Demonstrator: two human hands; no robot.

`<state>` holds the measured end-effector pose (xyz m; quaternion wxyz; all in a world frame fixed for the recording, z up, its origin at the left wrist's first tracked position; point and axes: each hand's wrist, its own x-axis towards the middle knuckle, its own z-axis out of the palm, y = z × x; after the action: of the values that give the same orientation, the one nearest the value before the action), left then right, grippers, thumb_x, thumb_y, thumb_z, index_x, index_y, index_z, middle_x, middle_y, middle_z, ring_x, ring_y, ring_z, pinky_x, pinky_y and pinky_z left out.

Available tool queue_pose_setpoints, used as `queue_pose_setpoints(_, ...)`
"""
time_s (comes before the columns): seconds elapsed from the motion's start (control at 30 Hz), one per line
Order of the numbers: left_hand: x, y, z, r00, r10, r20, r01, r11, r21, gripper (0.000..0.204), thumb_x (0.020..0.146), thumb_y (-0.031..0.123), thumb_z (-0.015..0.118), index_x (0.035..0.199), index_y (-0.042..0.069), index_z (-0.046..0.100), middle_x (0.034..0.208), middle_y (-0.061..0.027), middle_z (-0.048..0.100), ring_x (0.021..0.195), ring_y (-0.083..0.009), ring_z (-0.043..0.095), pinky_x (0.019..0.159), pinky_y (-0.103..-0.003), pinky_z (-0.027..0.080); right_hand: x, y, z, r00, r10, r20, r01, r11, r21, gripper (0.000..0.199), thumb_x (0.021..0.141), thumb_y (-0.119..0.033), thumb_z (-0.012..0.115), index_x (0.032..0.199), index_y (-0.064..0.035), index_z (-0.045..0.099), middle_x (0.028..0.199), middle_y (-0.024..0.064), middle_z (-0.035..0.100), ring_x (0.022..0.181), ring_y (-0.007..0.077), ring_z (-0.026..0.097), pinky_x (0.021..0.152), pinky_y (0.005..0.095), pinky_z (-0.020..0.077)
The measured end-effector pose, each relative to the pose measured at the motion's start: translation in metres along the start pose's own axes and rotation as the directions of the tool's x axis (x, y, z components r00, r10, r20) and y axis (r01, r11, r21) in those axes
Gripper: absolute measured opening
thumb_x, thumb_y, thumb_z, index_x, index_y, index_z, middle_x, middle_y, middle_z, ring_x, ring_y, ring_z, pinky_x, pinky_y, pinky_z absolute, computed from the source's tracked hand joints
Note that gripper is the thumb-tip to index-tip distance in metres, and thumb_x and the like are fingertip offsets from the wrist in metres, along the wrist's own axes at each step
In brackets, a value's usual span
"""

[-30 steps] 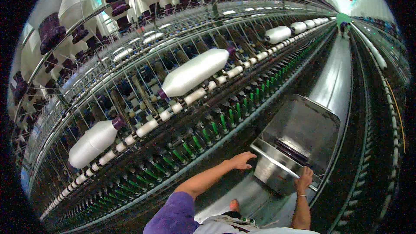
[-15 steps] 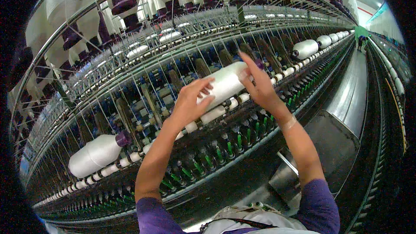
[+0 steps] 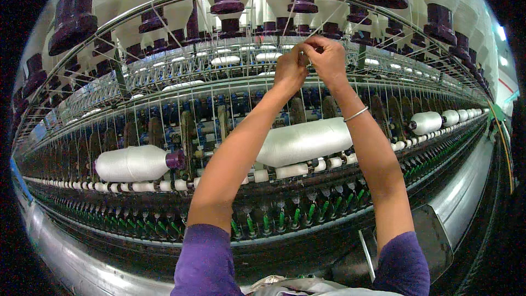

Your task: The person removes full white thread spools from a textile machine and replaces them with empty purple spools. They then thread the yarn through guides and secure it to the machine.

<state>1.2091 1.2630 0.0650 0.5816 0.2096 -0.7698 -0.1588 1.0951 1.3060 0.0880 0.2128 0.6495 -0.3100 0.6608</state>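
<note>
Your hands have left the fat white roving bobbin (image 3: 304,141) they were touching half a second ago and risen to the upper guide rail (image 3: 230,55). Your left hand (image 3: 290,68) and right hand (image 3: 327,57) now meet, fingertips pinched together on a thin strand too fine to make out clearly. Both forearms reach up steeply, a slim metal bangle (image 3: 356,114) on your right wrist. The smooth, cylindrical bobbin lies horizontally between your arms; another white bobbin (image 3: 134,163), purple-capped, sits well to the left.
</note>
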Motion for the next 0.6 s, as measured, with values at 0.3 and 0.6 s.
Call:
queue_pose_setpoints(0.3, -0.025, -0.047, -0.035, 0.997, -0.054, 0.048, 0.007, 0.730, 0.683, 0.042, 0.083, 0.013, 0.066, 0.124, 0.010, 0.061, 0.100, -0.0189, 0.069, 0.089, -0.0396, 0.066, 0.079, -0.049, 0.053, 0.001, -0.024, -0.030, 0.769, 0.153, 0.620, -0.552, 0.648, 0.525, 0.017, 0.082, -0.014, 0.075, 0.092, -0.0011, 0.070, 0.073, 0.0003, 0.063, 0.056, 0.0078, 0.054, 0.052, 0.0218, 0.0442)
queue_pose_setpoints(0.6, -0.119, 0.052, -0.107, 0.918, -0.339, 0.207, 0.129, 0.747, 0.652, 0.046, 0.084, 0.026, 0.071, 0.128, 0.014, 0.063, 0.103, -0.0066, 0.073, 0.090, -0.0261, 0.070, 0.084, -0.043, 0.054, -0.009, -0.102, -0.142, 0.972, 0.233, -0.041, -0.173, 0.819, 0.547, 0.035, 0.102, -0.033, 0.049, 0.111, -0.0028, 0.064, 0.095, 0.0112, 0.070, 0.081, 0.0184, 0.068, 0.069, 0.0323, 0.0554)
